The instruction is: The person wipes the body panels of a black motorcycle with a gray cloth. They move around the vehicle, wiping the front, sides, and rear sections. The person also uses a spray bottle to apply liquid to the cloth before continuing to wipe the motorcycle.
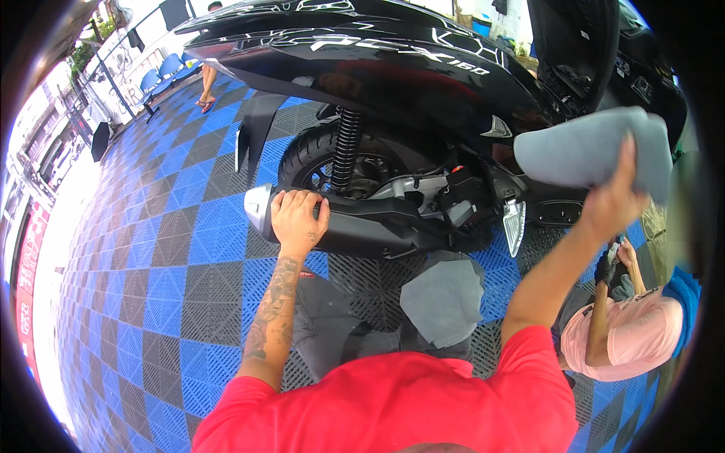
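Basically, floor is ribbed, slotted plastic tile, blue and dark grey check, running under both hands and far out to the left. Left hand lies on the muffler, near its silver end cap, fingers half bent over the top, not wrapped round it. Right hand is closed on a grey cloth, a bit motion-blurred, raised by the black scooter; can't tell if cloth touches bodywork. Second cloth, pale grey, lies between the hands, closer to the body. Rear wheel sits just beyond the left hand. Farther out that way: blue chairs in a row, bystander's legs in sandals. Far left, past the tiles, bright glare and a red banner. Blue bucket beyond the scooter, between the hands. Nearer the body from the right hand, and right of it: co-worker, pink top, dark glove.
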### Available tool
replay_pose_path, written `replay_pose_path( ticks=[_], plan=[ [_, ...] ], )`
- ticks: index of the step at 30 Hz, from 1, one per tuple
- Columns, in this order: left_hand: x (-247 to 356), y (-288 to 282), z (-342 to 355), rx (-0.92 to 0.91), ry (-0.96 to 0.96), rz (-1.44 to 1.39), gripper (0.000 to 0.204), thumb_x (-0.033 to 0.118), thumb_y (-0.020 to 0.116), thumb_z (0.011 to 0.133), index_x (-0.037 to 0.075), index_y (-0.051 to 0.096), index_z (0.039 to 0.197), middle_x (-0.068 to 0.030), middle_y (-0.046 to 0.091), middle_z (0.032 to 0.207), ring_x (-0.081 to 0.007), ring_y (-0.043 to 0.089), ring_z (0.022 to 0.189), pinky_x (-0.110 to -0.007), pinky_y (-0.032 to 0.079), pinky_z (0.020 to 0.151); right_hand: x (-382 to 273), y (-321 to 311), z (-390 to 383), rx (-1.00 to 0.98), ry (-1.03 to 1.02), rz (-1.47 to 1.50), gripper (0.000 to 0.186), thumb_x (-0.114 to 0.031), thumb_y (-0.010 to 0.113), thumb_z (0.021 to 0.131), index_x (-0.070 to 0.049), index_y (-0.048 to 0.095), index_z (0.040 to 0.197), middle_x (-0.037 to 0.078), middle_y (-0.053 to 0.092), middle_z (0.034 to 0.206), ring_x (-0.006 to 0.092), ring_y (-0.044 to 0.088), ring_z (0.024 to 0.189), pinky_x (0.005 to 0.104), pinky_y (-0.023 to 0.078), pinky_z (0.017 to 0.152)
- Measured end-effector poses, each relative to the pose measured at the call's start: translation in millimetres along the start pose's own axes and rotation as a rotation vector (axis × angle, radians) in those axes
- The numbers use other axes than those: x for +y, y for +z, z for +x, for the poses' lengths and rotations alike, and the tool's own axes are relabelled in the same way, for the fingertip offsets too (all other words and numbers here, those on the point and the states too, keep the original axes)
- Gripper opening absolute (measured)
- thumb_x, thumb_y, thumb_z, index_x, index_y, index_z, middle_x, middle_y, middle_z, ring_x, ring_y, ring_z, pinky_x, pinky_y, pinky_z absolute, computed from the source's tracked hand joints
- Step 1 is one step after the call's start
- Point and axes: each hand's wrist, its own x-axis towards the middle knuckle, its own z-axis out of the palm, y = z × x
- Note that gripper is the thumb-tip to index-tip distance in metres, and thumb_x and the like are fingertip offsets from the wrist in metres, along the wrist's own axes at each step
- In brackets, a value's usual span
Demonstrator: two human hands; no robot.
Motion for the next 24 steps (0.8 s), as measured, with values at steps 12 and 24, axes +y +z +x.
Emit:
replay_pose_path(
  ticks=[12, 24],
  plan=[
    [-1.1, 0.8, -1.7, -0.034, -0.015, -0.02, 0.012, 0.025, 0.071, 0.08, 0.013, 0.068, 0.079, 0.0006, 0.07, 0.088, -0.0186, 0.063, 0.095, -0.04, 0.04, 0.099, -23.6, 270.6, -103.1, -0.785, -0.608, -0.374, 0.05, -0.032, 0.053, 0.094, 0.013, 0.056, 0.115, 0.042, 0.043, 0.138, 0.0514, 0.039, 0.135, 0.0532, 0.026, 0.116],
    [-4.5, -3.0, -2.9, -0.035, -0.029, -0.027, 0.012, 0.025, 0.071, 0.079, 0.013, 0.069, 0.079, 0.0006, 0.07, 0.09, -0.0183, 0.063, 0.096, -0.04, 0.04, 0.101, -29.5, 261.9, -128.6, -0.737, -0.48, -0.407, 0.057, -0.033, 0.054, 0.096, 0.017, 0.05, 0.122, 0.045, 0.034, 0.142, 0.053, 0.032, 0.138, 0.0534, 0.021, 0.118]
  ],
)
